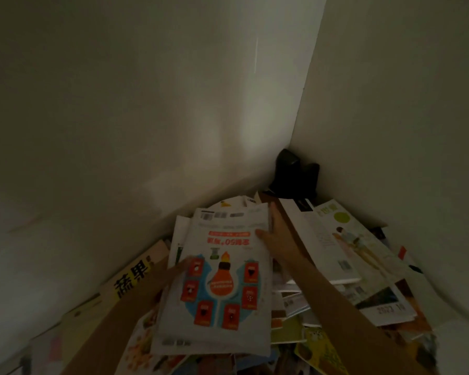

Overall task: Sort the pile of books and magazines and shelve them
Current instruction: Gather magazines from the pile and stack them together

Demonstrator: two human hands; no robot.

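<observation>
Dim corner, two pale plaster walls [146,104] filling the upper frame. Below them, lower centre to lower right, the loose pile of glossy magazines and paperback books [363,280], overlapping at all angles. A yellow-and-black book with large printed characters [132,278] lies along the lower left. Dark black object [295,177] sits in the corner, centre right; cannot tell what it is.

Centre of frame: a thin white magazine with an orange light-bulb graphic and red tiles on blue [220,280], held above the pile, print upside down to the viewer. A few more thin white issues appear stacked under it.

Left hand [183,266] grips its left edge, thumb on the cover. Right hand [272,234] holds the upper right corner, thumb on top, fingers curled behind.

Judgement: light, floppy, slick cover; likely to sag or slide if held by one edge. Support at opposite edges, or along the spine.
</observation>
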